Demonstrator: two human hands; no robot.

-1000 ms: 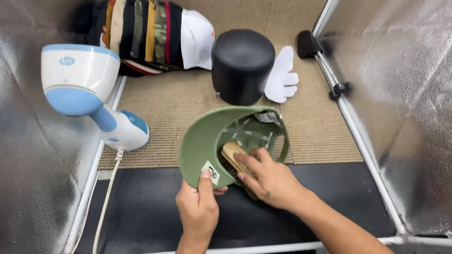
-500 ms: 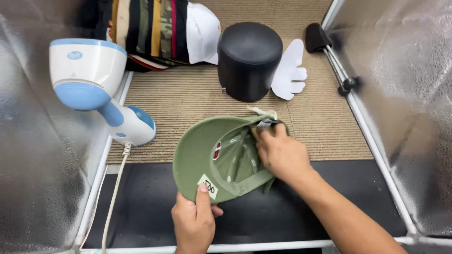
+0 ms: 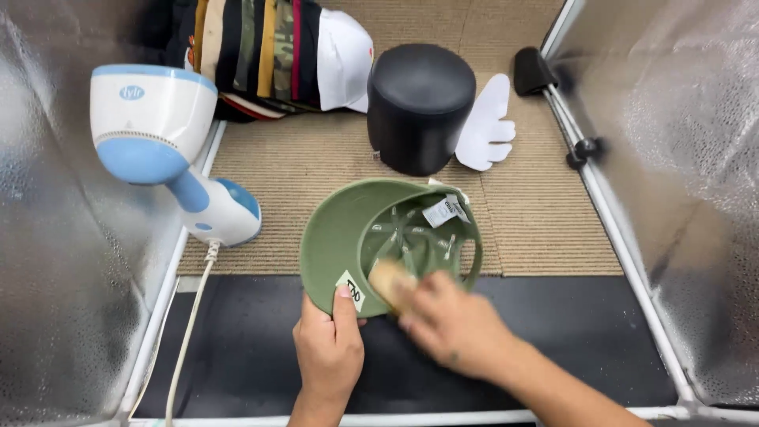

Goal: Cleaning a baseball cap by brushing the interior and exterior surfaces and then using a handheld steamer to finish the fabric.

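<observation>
An olive green cap [image 3: 340,237] lies upside down with its inside facing up, white labels showing within. My left hand [image 3: 328,348] grips the brim at its near edge, thumb beside a small white tag. My right hand [image 3: 455,324], blurred with motion, holds a small tan wooden brush [image 3: 389,278] at the cap's near inner rim.
A white and blue handheld steamer [image 3: 158,150] stands at the left with its cord trailing forward. A black round cap form [image 3: 419,107] and a white hand-shaped cutout [image 3: 486,126] sit behind. Several stacked caps [image 3: 269,47] lie at the back. Silver reflective walls close in both sides.
My right hand pulled back from the far inside of the cap to its near rim, the brush now showing. The cap tilted so its inside faces up more.
</observation>
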